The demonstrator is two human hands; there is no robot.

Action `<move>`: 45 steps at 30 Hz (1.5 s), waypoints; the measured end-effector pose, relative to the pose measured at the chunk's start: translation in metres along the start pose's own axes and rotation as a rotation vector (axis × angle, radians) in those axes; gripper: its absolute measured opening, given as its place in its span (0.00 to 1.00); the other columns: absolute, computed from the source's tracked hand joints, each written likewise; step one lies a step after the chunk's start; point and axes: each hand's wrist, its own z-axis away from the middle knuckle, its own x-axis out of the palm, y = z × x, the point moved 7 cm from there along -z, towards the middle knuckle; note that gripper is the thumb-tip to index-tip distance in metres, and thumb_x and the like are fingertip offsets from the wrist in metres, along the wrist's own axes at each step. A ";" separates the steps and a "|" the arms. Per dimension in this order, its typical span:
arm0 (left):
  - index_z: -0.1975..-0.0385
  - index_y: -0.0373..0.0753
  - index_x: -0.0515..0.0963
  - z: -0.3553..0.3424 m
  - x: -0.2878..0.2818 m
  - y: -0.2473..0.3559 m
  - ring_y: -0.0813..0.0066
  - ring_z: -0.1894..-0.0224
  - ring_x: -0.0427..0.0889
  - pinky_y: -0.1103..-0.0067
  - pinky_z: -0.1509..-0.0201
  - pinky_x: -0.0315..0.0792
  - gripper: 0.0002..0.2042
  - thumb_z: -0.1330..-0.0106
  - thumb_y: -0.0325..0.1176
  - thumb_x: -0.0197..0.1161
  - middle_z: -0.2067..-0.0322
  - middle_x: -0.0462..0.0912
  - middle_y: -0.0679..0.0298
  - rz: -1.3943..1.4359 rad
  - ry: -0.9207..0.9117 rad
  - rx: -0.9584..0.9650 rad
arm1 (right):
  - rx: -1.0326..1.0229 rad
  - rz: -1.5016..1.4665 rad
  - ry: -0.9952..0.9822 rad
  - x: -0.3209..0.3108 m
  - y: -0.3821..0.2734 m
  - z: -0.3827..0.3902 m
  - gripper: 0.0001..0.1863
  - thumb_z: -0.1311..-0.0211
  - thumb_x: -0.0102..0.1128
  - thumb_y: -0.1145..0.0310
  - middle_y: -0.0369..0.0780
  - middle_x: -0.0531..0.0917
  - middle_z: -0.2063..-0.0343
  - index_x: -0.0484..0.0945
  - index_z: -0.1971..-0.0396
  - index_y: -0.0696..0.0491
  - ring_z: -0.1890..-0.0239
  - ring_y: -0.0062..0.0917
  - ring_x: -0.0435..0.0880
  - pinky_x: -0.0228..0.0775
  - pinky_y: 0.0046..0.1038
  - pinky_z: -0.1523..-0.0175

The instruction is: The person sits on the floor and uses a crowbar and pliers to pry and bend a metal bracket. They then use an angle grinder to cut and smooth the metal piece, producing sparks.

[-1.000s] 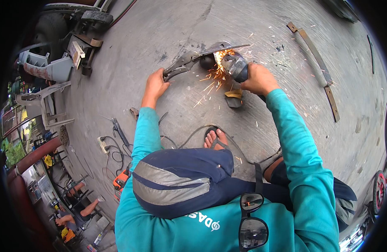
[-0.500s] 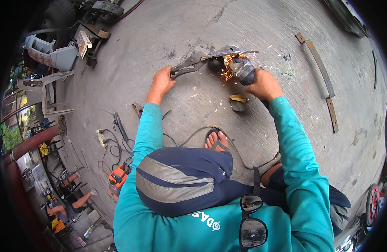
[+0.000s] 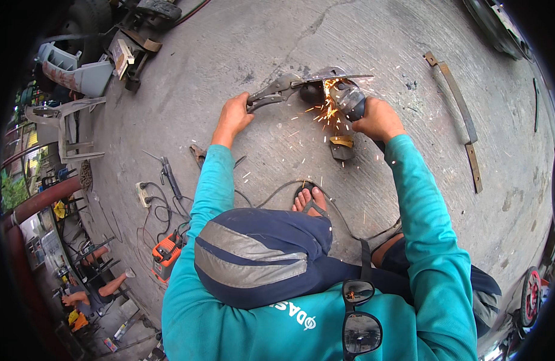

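Note:
My left hand [image 3: 234, 117] is closed around the handles of locking pliers [image 3: 271, 94], whose jaws clamp a flat metal piece [image 3: 330, 73]. My right hand [image 3: 380, 120] grips an angle grinder [image 3: 348, 101] from the right. Its head is against the underside of the metal piece, where orange sparks [image 3: 329, 108] spray toward me; the exact contact is hidden by glare. Beneath the pliers' jaws sits a dark rounded object [image 3: 312, 93]. A small dark block with a yellow top [image 3: 342, 149] lies on the concrete, nearer to me than the grinder.
A power cord [image 3: 289, 191] winds past my sandaled foot [image 3: 310, 200]. On the left lie an electrode holder [image 3: 169, 175], a socket strip [image 3: 144, 194] and an orange machine [image 3: 167, 256]. A long metal strip [image 3: 457, 102] lies right. Another person's legs [image 3: 112, 286] show lower left.
The sparks now spread wider and farther toward my foot. Both hands, the pliers and the grinder stay almost in place.

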 end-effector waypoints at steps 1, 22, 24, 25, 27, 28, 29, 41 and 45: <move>0.59 0.35 0.77 0.001 0.000 -0.001 0.39 0.53 0.82 0.56 0.51 0.76 0.19 0.51 0.26 0.75 0.61 0.84 0.44 0.001 0.003 -0.002 | -0.004 0.014 0.001 0.000 -0.002 0.001 0.29 0.57 0.76 0.60 0.56 0.88 0.58 0.83 0.55 0.63 0.52 0.47 0.88 0.79 0.42 0.44; 0.56 0.37 0.79 0.000 -0.007 0.005 0.46 0.52 0.82 0.58 0.48 0.75 0.19 0.48 0.29 0.75 0.58 0.84 0.50 -0.007 0.170 -0.010 | -0.021 -0.051 0.012 -0.008 0.018 0.017 0.23 0.57 0.76 0.63 0.55 0.88 0.63 0.84 0.61 0.62 0.56 0.48 0.88 0.79 0.42 0.49; 0.56 0.36 0.80 -0.003 -0.005 0.001 0.46 0.51 0.82 0.58 0.47 0.75 0.18 0.47 0.29 0.75 0.58 0.84 0.51 -0.039 0.167 0.002 | -0.026 -0.010 -0.005 -0.011 0.014 0.015 0.24 0.56 0.75 0.62 0.55 0.88 0.62 0.84 0.60 0.62 0.55 0.47 0.88 0.80 0.42 0.49; 0.56 0.36 0.80 -0.003 -0.004 -0.001 0.46 0.52 0.81 0.58 0.47 0.75 0.18 0.48 0.29 0.75 0.59 0.84 0.51 -0.040 0.177 0.019 | -0.030 0.011 -0.014 -0.011 0.012 0.013 0.24 0.56 0.75 0.62 0.55 0.88 0.61 0.84 0.60 0.62 0.55 0.47 0.88 0.80 0.42 0.49; 0.56 0.36 0.79 -0.004 -0.003 -0.002 0.46 0.52 0.81 0.57 0.47 0.75 0.19 0.48 0.28 0.75 0.59 0.83 0.51 -0.038 0.197 0.053 | -0.044 0.004 -0.028 -0.011 0.008 0.008 0.24 0.58 0.74 0.63 0.55 0.87 0.62 0.83 0.61 0.62 0.56 0.48 0.88 0.80 0.43 0.49; 0.55 0.37 0.79 -0.005 -0.002 -0.003 0.46 0.52 0.81 0.57 0.47 0.75 0.19 0.49 0.28 0.74 0.59 0.83 0.51 -0.041 0.194 0.064 | -0.052 0.001 -0.036 -0.010 0.007 0.005 0.24 0.59 0.74 0.63 0.55 0.87 0.63 0.83 0.61 0.61 0.57 0.49 0.88 0.80 0.43 0.49; 0.55 0.37 0.79 -0.005 -0.001 -0.003 0.45 0.51 0.81 0.57 0.47 0.74 0.20 0.49 0.27 0.74 0.59 0.83 0.51 -0.042 0.193 0.074 | -0.058 0.008 -0.038 -0.009 0.007 0.002 0.25 0.59 0.74 0.63 0.55 0.87 0.62 0.83 0.60 0.62 0.56 0.49 0.88 0.80 0.42 0.49; 0.52 0.40 0.79 -0.019 0.000 -0.009 0.44 0.47 0.81 0.57 0.43 0.75 0.24 0.51 0.23 0.76 0.55 0.84 0.51 -0.042 0.168 0.071 | -0.135 0.014 -0.077 0.004 0.017 -0.018 0.27 0.58 0.76 0.62 0.55 0.88 0.59 0.84 0.57 0.61 0.53 0.47 0.88 0.79 0.42 0.46; 0.52 0.40 0.78 -0.019 0.000 -0.011 0.44 0.47 0.81 0.55 0.44 0.75 0.23 0.51 0.23 0.76 0.55 0.83 0.51 -0.054 0.185 0.084 | -0.179 0.000 -0.049 0.004 0.017 -0.016 0.26 0.58 0.76 0.62 0.55 0.87 0.60 0.83 0.58 0.61 0.54 0.48 0.87 0.78 0.42 0.47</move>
